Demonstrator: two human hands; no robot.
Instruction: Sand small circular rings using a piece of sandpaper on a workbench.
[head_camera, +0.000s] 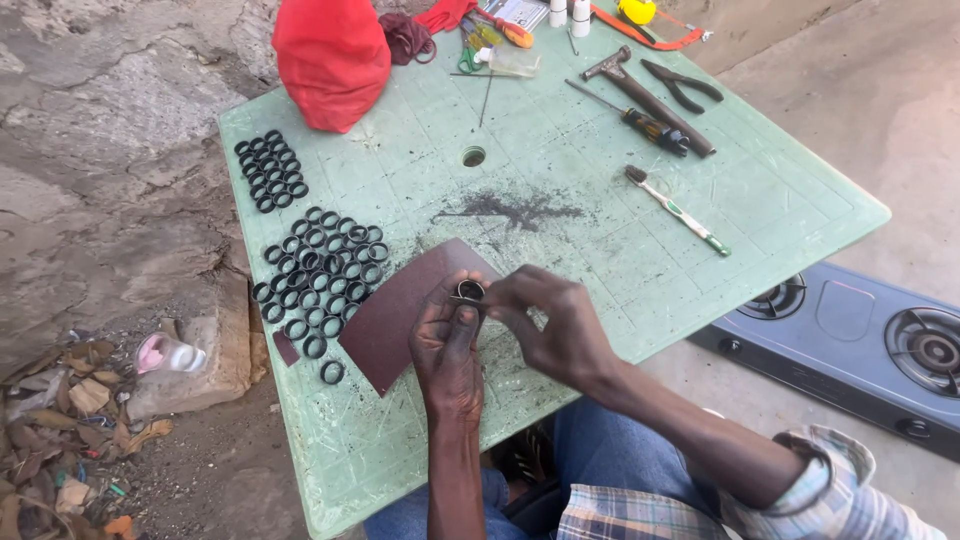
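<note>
Outdoors, a green plastic table (560, 230) filled the frame's middle, with a gas stove (860, 345) at lower right. Near the lower centre, the left hand (447, 355) and right hand (555, 325) pinched one small black ring (470, 291) between closed fingertips, over a brown sandpaper sheet (395, 315). Many black rings (318, 275) lay at centre left; hand tools (650, 100) lay at upper right.

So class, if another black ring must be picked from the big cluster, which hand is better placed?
Probably the left hand: it is nearer the ring cluster, beside the brown sheet. The right hand lies farther away, pinching the held ring.
</note>
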